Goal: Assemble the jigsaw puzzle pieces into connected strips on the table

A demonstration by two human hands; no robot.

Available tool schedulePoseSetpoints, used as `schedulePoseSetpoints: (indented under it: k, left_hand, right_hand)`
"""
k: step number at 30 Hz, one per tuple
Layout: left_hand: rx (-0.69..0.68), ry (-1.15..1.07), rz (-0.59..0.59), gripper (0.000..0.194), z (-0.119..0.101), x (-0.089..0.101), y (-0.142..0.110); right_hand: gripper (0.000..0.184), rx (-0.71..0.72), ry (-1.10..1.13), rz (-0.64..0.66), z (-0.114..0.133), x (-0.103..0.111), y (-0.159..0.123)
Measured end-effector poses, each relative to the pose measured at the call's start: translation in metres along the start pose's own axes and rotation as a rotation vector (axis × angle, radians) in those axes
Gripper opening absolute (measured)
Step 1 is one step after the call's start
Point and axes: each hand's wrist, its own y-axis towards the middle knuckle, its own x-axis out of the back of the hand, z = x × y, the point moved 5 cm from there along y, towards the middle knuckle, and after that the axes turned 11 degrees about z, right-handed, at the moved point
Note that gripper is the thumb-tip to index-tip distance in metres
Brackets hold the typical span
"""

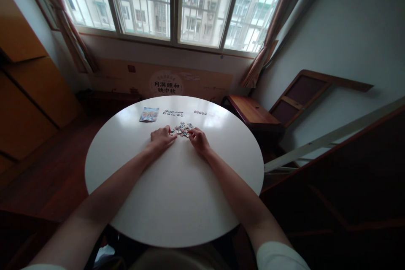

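A loose heap of small jigsaw puzzle pieces [182, 128] lies on the round white table [177, 194], between my two hands. At the heap's left edge rests my left hand [161, 136], thumb stretched out and fingers bent, with a gap between them. My right hand [198, 138] is at the heap's right side, fingertips pinched together at a puzzle piece. Behind the heap, two short rows of puzzle pieces [173, 113] are laid out, and another short row of pieces [200, 113] lies farther right. A picture packet [149, 114] lies flat at the back left.
A wooden stool or bench [253, 110] stands close behind the table's right side. A wooden-framed panel [300, 95] leans at the right wall. Orange-brown cabinets [28, 88] stand on the left. Barred windows [171, 4] with curtains are beyond the table.
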Motion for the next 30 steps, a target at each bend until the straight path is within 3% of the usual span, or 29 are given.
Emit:
schedulePoseSetpoints:
  k: [17, 30]
  left_hand:
    - [-0.028, -0.058, -0.021, 0.039, 0.004, -0.002, 0.005]
    - [-0.057, -0.092, -0.119, 0.029, 0.010, 0.001, 0.009]
  right_hand:
    - [0.019, 0.013, -0.011, 0.032, -0.003, -0.003, 0.000]
    - [0.019, 0.044, -0.013, 0.009, -0.001, 0.000, -0.001]
